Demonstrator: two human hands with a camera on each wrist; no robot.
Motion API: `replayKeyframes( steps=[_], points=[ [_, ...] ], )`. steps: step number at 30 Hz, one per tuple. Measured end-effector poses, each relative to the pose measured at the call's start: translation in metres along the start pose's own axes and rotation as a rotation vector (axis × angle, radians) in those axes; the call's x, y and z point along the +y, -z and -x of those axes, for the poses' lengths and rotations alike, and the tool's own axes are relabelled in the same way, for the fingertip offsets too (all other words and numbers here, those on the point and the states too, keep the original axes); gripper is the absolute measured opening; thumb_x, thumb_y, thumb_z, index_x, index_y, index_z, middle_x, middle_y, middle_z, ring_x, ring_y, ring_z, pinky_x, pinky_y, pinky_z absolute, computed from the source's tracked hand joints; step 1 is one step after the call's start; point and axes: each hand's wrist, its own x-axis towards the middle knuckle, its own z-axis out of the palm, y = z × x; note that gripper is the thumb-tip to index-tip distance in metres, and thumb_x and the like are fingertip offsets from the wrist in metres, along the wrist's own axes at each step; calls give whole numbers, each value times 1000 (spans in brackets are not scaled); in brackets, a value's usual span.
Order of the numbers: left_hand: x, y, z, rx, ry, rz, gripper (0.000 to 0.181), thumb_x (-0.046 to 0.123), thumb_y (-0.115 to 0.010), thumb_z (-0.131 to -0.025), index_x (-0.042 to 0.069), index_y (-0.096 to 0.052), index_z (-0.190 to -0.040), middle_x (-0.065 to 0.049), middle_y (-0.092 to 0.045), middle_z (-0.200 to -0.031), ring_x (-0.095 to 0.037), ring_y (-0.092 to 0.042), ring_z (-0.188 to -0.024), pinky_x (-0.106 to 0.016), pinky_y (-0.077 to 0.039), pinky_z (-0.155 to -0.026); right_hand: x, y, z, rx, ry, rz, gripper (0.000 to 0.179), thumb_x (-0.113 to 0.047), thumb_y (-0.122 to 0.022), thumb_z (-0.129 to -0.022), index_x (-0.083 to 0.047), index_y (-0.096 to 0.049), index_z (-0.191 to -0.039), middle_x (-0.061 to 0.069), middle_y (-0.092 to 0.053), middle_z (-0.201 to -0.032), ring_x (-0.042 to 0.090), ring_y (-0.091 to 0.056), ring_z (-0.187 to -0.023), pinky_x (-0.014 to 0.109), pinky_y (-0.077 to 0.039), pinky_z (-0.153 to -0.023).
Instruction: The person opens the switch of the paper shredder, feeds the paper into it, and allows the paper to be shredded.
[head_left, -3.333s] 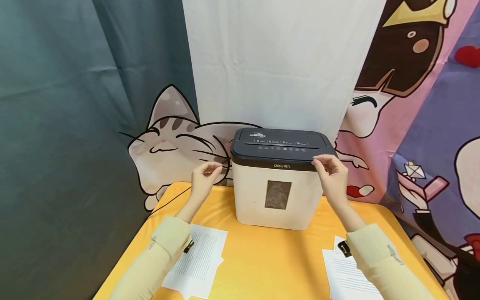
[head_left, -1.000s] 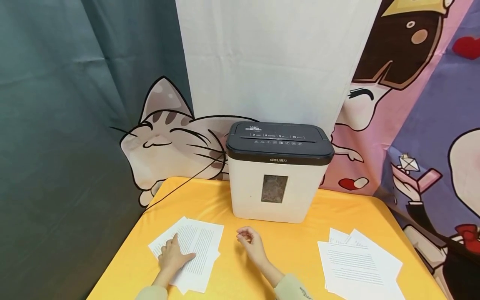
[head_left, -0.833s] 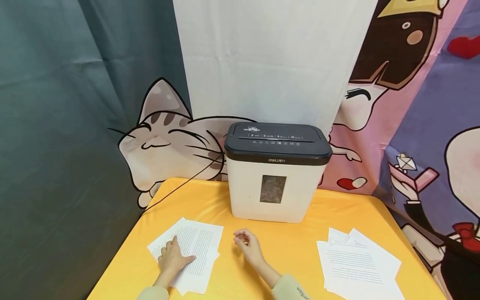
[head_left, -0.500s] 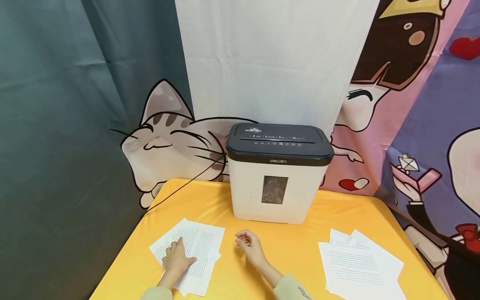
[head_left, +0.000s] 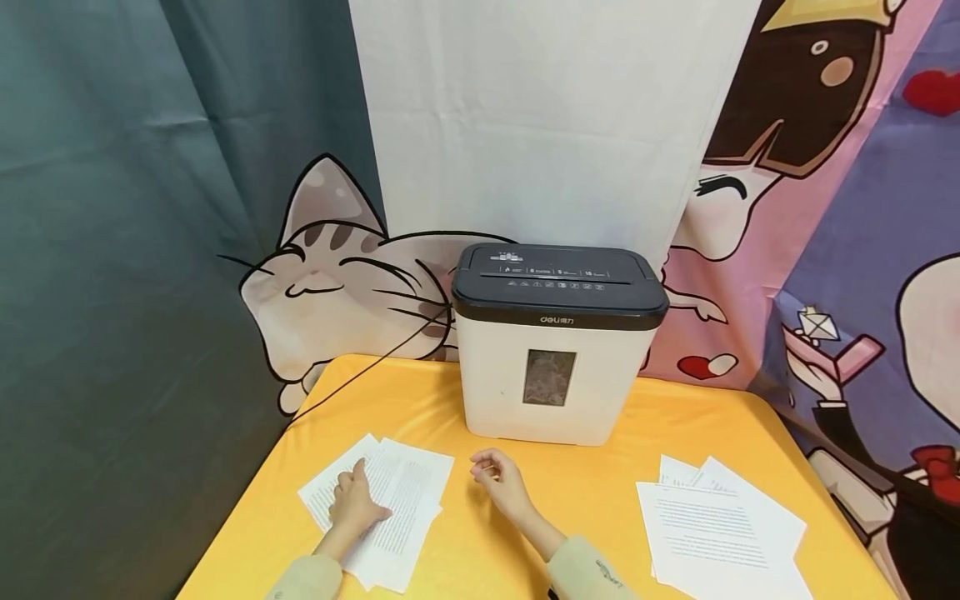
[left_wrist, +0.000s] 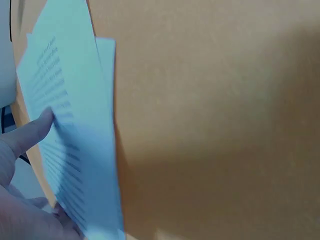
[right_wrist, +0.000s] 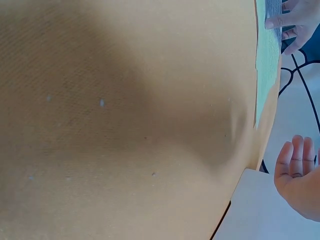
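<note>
My left hand (head_left: 352,507) rests on the left-hand stack of printed papers (head_left: 408,475), its index finger stretched forward and the thumb out to the right. In the left wrist view the thumb (left_wrist: 35,131) lies on the printed top sheet (left_wrist: 82,110), which sits askew over the sheets beneath. My right hand (head_left: 504,485) is between that stack and the paper shredder, fingers loosely bent, holding nothing. The right wrist view shows the right hand (right_wrist: 300,180) over the shredder's pale side and the left hand (right_wrist: 297,22) on the papers.
A white paper shredder (head_left: 487,383) with a dark slotted lid (head_left: 558,287) stands at the back middle of the yellow-covered table (head_left: 570,500). More printed sheets (head_left: 712,533) lie fanned at the right. A thin black cord (head_left: 360,373) runs at the left. Printed curtains hang behind.
Both hands have come down from in front of the shredder, the left onto the left stack. Over the last half second the left hand has turned the top sheet slightly clockwise; the right hand stays nearly still.
</note>
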Motion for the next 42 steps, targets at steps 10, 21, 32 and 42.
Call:
replayKeyframes(
  steps=[10,21,32,42],
  points=[
    [-10,14,-6,-12,-87,184,42,-2,-70,-74,-17,-54,-109,-17,-59,-77,-24,-54,-69,-36,-47,-63,-6,6,-3,-14,16,39,14,7,-55,-89,12,-59,-102,27,-60,-88,11,-58,-72,20,-52,-67],
    [-6,14,-8,-69,-200,271,29,-1,-66,-80,5,-42,-66,3,-30,-60,-8,-28,-55,-21,-23,-54,-6,9,-7,6,8,125,17,-2,-59,-90,8,-60,-103,17,-63,-89,10,-55,-80,20,-46,-71],
    [16,11,-6,-123,-342,310,19,0,-67,-82,2,-52,-71,4,-33,-60,-2,-28,-53,-19,-25,-52,-9,26,-10,13,-17,92,26,-8,-62,-90,3,-58,-113,23,-62,-104,25,-59,-95,21,-47,-74],
    [45,15,1,-151,-446,277,14,4,-67,-84,3,-55,-76,4,-35,-65,-5,-34,-61,-19,-28,-55,-12,43,-16,-145,28,100,34,-4,-64,-87,8,-55,-117,29,-59,-108,35,-60,-96,27,-50,-82]
  ],
)
